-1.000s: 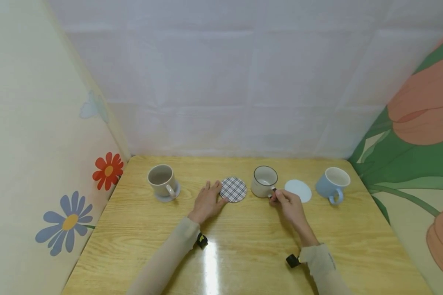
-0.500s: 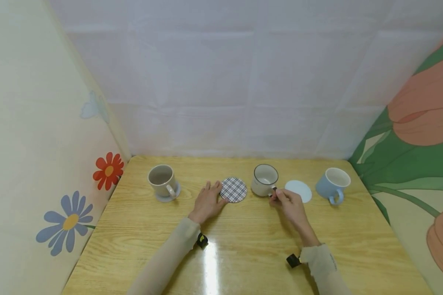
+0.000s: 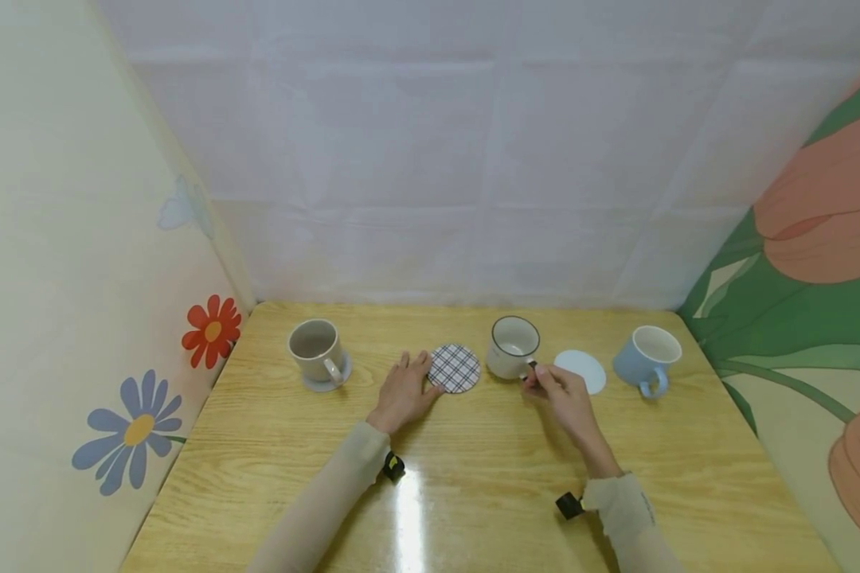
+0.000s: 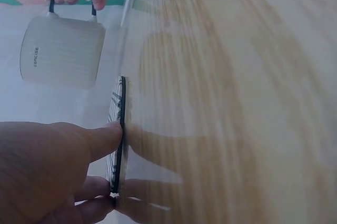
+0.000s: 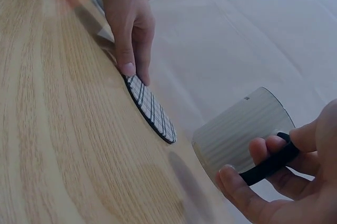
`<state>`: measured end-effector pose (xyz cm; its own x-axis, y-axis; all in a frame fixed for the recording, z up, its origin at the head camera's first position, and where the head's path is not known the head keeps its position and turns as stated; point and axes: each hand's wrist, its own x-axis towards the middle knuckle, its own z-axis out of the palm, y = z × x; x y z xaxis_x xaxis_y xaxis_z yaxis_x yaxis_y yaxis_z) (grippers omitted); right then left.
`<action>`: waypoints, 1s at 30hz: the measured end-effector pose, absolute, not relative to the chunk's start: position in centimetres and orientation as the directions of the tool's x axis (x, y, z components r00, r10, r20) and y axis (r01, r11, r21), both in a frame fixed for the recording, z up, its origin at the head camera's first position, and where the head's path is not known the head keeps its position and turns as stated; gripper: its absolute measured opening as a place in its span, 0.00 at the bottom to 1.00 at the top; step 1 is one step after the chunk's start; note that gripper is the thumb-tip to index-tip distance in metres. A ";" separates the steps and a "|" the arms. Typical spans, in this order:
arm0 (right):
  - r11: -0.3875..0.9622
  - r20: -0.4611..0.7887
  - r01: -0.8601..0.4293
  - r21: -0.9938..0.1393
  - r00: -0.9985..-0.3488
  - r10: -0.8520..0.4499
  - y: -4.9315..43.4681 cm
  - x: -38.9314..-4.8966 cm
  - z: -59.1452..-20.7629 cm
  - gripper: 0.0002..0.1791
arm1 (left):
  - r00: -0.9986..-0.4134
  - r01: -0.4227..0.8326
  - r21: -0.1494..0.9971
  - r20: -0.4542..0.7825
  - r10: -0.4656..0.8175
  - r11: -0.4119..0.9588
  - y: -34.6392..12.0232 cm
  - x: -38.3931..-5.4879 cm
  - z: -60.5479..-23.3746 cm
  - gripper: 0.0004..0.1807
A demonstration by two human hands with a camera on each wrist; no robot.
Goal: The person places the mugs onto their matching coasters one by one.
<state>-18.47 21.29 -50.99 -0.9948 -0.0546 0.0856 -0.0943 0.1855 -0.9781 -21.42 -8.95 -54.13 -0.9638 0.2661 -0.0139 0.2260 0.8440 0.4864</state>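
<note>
My right hand (image 3: 564, 402) grips the dark handle of a cream mug (image 3: 509, 360) with a dark rim. In the left wrist view the mug (image 4: 63, 50) hangs a little above the tabletop, with "concise" printed on its side. In the right wrist view my fingers and thumb (image 5: 295, 174) are around the handle. Left of the mug, a round black-and-white plaid coaster (image 3: 455, 368) lies on the table. My left hand (image 3: 401, 394) rests beside it, thumb and fingertips touching its left edge, the other fingers fairly straight.
A beige mug (image 3: 315, 354) stands on a grey coaster (image 3: 342, 374) at the far left. To the right of my held mug lie a pale blue round coaster (image 3: 579, 371) and a blue mug (image 3: 643, 360). A white cloth (image 3: 444, 199) hangs behind the wooden table (image 3: 487, 477).
The cream mug has risen slightly off the table in my right hand, most of it between the first two frames. My left hand and the plaid coaster have stayed put.
</note>
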 end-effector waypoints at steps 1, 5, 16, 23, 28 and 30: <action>0.188 0.083 -0.091 -0.978 -0.995 -0.054 21.2 -18.5 -50.9 0.23 | -0.964 0.225 0.487 -0.013 0.265 0.844 -9.0 -21.4 -54.1 0.39; 0.193 0.068 -0.077 -0.978 -0.996 -0.052 21.0 -18.6 -50.8 0.22 | -0.966 0.221 0.489 -0.010 0.259 0.844 -9.0 -21.4 -54.2 0.39; 0.190 0.058 -0.067 -0.979 -0.997 -0.051 20.7 -18.5 -50.6 0.22 | -0.965 0.222 0.481 -0.015 0.261 0.848 -9.0 -21.4 -54.1 0.39; 0.193 0.068 -0.077 -0.978 -0.996 -0.049 20.5 -18.7 -50.4 0.22 | -0.967 0.216 0.483 -0.017 0.255 0.849 -9.0 -21.4 -54.0 0.39; 0.203 0.082 -0.091 -0.975 -0.995 -0.052 20.4 -18.7 -50.3 0.22 | -0.965 0.226 0.491 -0.006 0.263 0.842 -8.9 -21.2 -53.8 0.39; 0.205 0.089 -0.099 -0.974 -0.994 -0.057 20.3 -18.7 -50.2 0.22 | -0.964 0.230 0.491 -0.003 0.265 0.840 -8.9 -21.2 -53.8 0.39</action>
<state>-18.69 20.34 -50.25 -0.9944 -0.0572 0.0893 -0.0993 0.2045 -0.9738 -21.19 -8.85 -53.78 -0.9642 0.2652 -0.0028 0.2297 0.8402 0.4912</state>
